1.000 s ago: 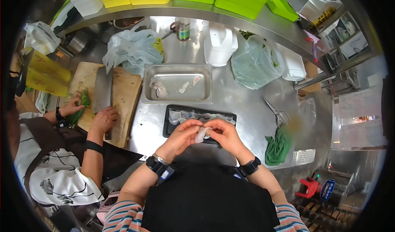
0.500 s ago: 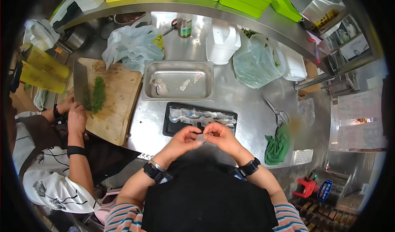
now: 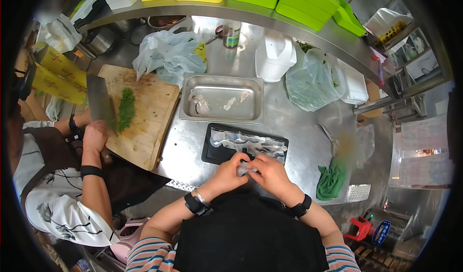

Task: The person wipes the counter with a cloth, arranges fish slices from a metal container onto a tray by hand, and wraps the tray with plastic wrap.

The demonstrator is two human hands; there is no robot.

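Note:
Between the fingertips of both hands is a small, pale, translucent piece [image 3: 245, 169]. My left hand [image 3: 228, 174] pinches it from the left, and my right hand [image 3: 274, 176] pinches it from the right. Just beyond my fingers lies a black tray [image 3: 208, 152] with a row of pale, greyish folded slices [image 3: 246, 142] on it. Farther back, a steel pan [image 3: 223, 119] holds a few pale scraps [image 3: 200, 104].
At left a co-worker's hand [image 3: 95, 136] holds a cleaver [image 3: 100, 100] by chopped greens [image 3: 126, 110] on a wooden board [image 3: 144, 127]. Scissors [image 3: 328, 134] and a green cloth [image 3: 331, 181] lie right. Behind stand plastic bags [image 3: 169, 55], a white jug [image 3: 275, 59] and a jar [image 3: 231, 34].
The view has shifted, so the counter appears farther right. My hands stay together at the pale piece, fingers repositioned. The co-worker's hand and cleaver have moved left of the greens, now in a chopped pile.

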